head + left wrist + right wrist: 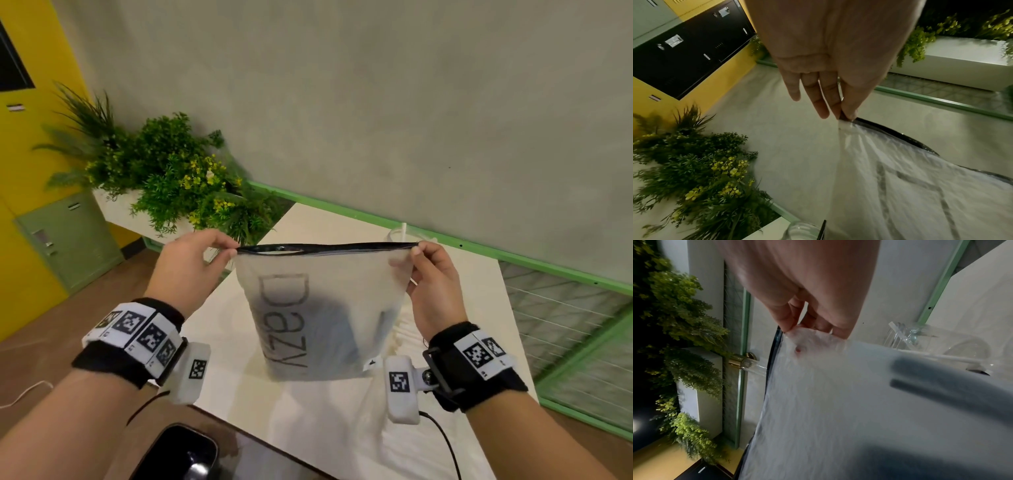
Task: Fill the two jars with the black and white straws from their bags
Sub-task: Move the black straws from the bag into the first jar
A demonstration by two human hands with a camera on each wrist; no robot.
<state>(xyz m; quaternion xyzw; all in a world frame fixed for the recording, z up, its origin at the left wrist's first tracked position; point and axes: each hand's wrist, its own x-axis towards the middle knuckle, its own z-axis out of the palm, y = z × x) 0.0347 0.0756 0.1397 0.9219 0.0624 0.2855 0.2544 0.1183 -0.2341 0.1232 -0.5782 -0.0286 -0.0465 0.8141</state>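
The frosted white plastic bag with the black zip edge (322, 308) hangs above the white bench (342, 428), my left hand (191, 263) and right hand (433, 281) each pinching a top corner. Dark straws show inside at the bottom. With such thin pinches, a corner could slip and the bag would drop.

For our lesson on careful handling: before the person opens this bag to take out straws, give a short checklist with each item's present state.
1. Left hand pinches the frosted bag at its top corner: ok.
2. Right hand pinches the other top corner: ok.
3. Black zip strip open: not ok, mostly closed, a small gap near the left.
4. Dark contents are black straws: cannot tell through the frosted film.
5. Glass jar within reach behind the bag: ok.
6. Bag bottom resting on the table: cannot tell.
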